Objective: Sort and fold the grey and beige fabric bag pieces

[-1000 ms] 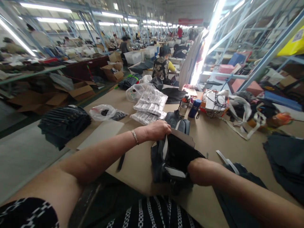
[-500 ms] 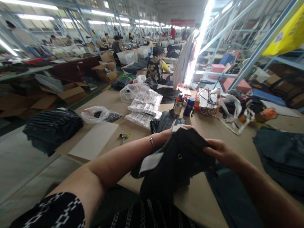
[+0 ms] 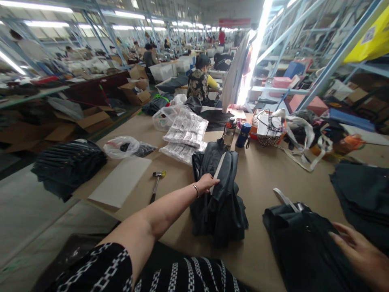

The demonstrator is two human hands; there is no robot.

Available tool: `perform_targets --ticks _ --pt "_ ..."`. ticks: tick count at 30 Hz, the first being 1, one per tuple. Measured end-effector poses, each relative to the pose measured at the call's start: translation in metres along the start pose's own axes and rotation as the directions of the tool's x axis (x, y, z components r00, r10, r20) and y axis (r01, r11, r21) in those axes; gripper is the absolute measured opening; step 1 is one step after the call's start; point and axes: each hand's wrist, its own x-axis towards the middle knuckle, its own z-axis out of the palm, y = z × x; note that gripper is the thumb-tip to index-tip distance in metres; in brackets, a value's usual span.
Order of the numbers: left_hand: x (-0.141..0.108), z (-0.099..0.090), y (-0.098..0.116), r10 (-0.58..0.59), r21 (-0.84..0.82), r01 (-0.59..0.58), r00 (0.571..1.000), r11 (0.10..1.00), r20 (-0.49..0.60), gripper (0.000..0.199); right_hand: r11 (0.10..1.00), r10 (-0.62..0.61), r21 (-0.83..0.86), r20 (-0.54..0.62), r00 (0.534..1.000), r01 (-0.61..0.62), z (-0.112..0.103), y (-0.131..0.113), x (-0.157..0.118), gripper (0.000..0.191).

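The left hand (image 3: 207, 183) has its fingers closed on the pale strip (image 3: 218, 170) of a soft, dark grey fabric bundle (image 3: 219, 215) mid-desk (image 3: 255, 186). By the flat, dark blue-grey fabric pile (image 3: 304, 239), the right hand's (image 3: 354, 243) fingers curl loosely; whether they grip, I cannot tell.

Blue bottle (image 3: 243, 136): we see it standing right of centre.
Silvery packets (image 3: 185, 132): we find them stacked near centre.
Yellow plastic (image 3: 369, 42): we spot it upper right.
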Motion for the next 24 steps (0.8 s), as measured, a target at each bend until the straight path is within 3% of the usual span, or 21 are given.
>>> perform_targets --ticks 1,3,6,8,10,12,14,15,17,19,21,22,23,24 --pt "0.001 0.005 0.000 -0.012 0.022 0.012 1.000 1.000 0.002 0.026 1.000 -0.015 -0.007 0.067 0.998 0.016 0.019 -0.030 -0.001 0.037" --pt "0.003 0.010 0.004 0.012 0.074 -0.010 1.000 0.997 -0.029 0.018 0.986 -0.167 0.038 0.178 0.970 0.163 0.058 -0.092 0.000 0.037" --pt "-0.003 0.003 0.015 0.178 0.179 -0.161 0.980 0.971 -0.085 0.011 0.848 -0.525 0.068 0.242 0.816 0.526 0.101 -0.172 0.008 0.027" --pt "-0.016 -0.008 0.024 0.319 0.222 -0.299 0.946 0.928 -0.060 0.011 0.707 -0.680 -0.045 0.233 0.696 0.706 0.112 -0.217 0.017 0.030" --pt "-0.035 -0.022 0.035 0.497 0.322 -0.474 0.867 0.820 0.011 0.011 0.544 -0.778 -0.214 0.234 0.583 0.811 0.109 -0.257 0.026 0.038" --pt "-0.057 -0.036 0.047 0.660 0.487 -0.617 0.744 0.618 0.104 0.014 0.369 -0.838 -0.355 0.274 0.473 0.859 0.099 -0.293 0.033 0.046" --pt "-0.080 -0.051 0.059 0.747 0.632 -0.661 0.637 0.404 0.189 0.017 0.220 -0.845 -0.416 0.371 0.385 0.882 0.085 -0.321 0.036 0.042" --pt "-0.090 -0.059 0.065 0.764 0.675 -0.654 0.611 0.340 0.208 0.018 0.168 -0.823 -0.411 0.441 0.358 0.896 0.078 -0.332 0.037 0.035" --pt "-0.110 -0.075 0.074 0.809 0.733 -0.630 0.555 0.258 0.192 0.019 0.157 -0.733 -0.387 0.571 0.370 0.908 0.063 -0.348 0.039 0.020" --pt "-0.128 -0.088 0.079 0.899 0.757 -0.612 0.431 0.227 0.080 0.017 0.236 -0.661 -0.409 0.598 0.454 0.882 0.048 -0.356 0.042 0.013" --pt "-0.143 -0.095 0.079 0.962 0.708 -0.664 0.259 0.241 -0.084 0.019 0.370 -0.674 -0.447 0.475 0.566 0.815 0.035 -0.359 0.047 0.016" --pt "-0.149 -0.094 0.078 0.961 0.635 -0.721 0.215 0.278 -0.177 0.022 0.444 -0.696 -0.437 0.382 0.608 0.782 0.032 -0.360 0.049 0.018" --pt "-0.153 -0.092 0.076 0.935 0.516 -0.784 0.236 0.345 -0.266 0.023 0.513 -0.714 -0.405 0.289 0.638 0.757 0.030 -0.359 0.050 0.021" --pt "-0.155 -0.086 0.074 0.882 0.344 -0.828 0.333 0.443 -0.334 0.025 0.569 -0.723 -0.361 0.208 0.659 0.739 0.033 -0.359 0.049 0.024"
